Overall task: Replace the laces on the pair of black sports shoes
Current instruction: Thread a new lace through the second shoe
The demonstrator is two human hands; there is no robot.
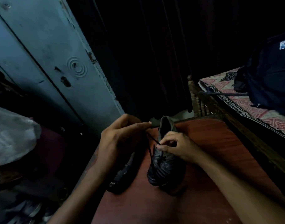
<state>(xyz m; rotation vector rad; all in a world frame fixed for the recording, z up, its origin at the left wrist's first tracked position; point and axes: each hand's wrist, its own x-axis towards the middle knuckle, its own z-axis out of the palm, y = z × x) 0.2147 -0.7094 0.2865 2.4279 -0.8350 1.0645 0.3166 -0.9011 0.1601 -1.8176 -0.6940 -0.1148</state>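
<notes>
Two black sports shoes stand on a reddish-brown table (211,151). The right shoe (162,168) points its toe toward me, its heel collar raised at the far end. The left shoe (122,180) lies beside it, partly under my left forearm. A thin black lace (152,139) runs taut from the right shoe's eyelet area up to the left. My left hand (122,139) pinches the lace's upper end between thumb and fingers. My right hand (174,147) pinches the lace low down at the shoe's tongue.
A blue-grey metal cupboard (46,62) stands at the left. A bed with a patterned pink sheet (245,107) and a dark backpack (267,78) lies at the right, close to the table's edge. White cloth (11,136) sits at the far left. Dark curtain behind.
</notes>
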